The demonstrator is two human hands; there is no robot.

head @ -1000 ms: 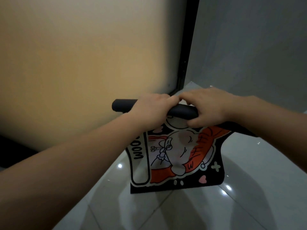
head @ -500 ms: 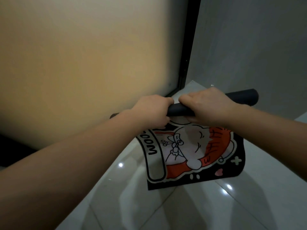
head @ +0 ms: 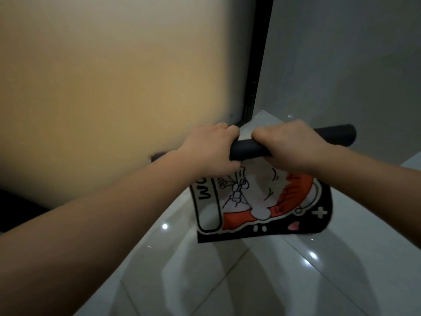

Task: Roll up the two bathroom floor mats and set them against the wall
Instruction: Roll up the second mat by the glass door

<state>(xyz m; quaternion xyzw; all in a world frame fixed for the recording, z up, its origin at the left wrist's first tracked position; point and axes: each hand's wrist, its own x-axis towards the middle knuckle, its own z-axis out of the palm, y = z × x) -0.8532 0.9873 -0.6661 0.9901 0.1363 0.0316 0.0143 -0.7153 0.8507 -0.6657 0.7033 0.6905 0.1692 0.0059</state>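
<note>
A bathroom mat (head: 262, 201) with a black border and an orange-and-white cartoon print hangs in the air, partly rolled. Its rolled top forms a black tube (head: 248, 149) that runs from lower left to upper right. My left hand (head: 211, 151) grips the tube left of centre. My right hand (head: 287, 147) grips it right of centre, close to the left one. The unrolled part dangles below both hands above the floor. The tube's left end is mostly hidden behind my left forearm. Only one mat is in view.
A frosted, warm-lit glass panel (head: 118, 94) with a black frame (head: 257, 65) fills the left. A grey wall (head: 346, 60) stands behind on the right. Glossy white floor tiles (head: 250, 277) lie below the mat.
The roll has tilted, its right end rising and its left end dropping. The hanging part has become shorter and has swung to the right.
</note>
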